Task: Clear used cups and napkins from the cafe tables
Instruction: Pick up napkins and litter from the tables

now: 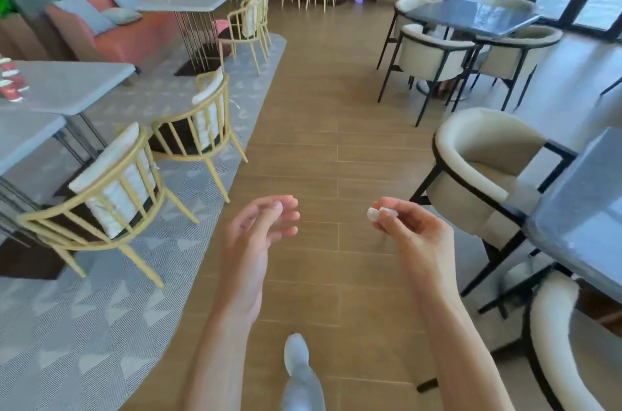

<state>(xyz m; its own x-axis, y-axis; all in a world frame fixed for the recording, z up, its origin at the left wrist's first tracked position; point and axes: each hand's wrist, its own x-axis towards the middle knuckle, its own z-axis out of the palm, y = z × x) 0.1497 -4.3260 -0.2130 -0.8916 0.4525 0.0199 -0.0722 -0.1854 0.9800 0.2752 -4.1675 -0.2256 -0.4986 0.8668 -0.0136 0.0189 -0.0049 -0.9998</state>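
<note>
I read the right hand [409,225] as the active grip: its thumb and fingers are curled and pinch a small white wad [374,213], which looks like a crumpled napkin, though blur keeps me from confirming the material. The wad protrudes from the fingertips on the side facing the left hand [261,227]. The left hand is level with the grip and apart from it, fingers loosely bent, holding nothing. Both hands hang in the air over the wood-plank floor [319,128]; below the grip, between the forearms, a grey shoe [296,355] is on the floor. To the grip's right stands a dark desk [582,208] with cream armchairs [478,175] just beside it. Well to the grip's left, past the yellow-framed chairs [111,195], a grey desk [72,84] carries red cups [10,84] at its far left edge.
</note>
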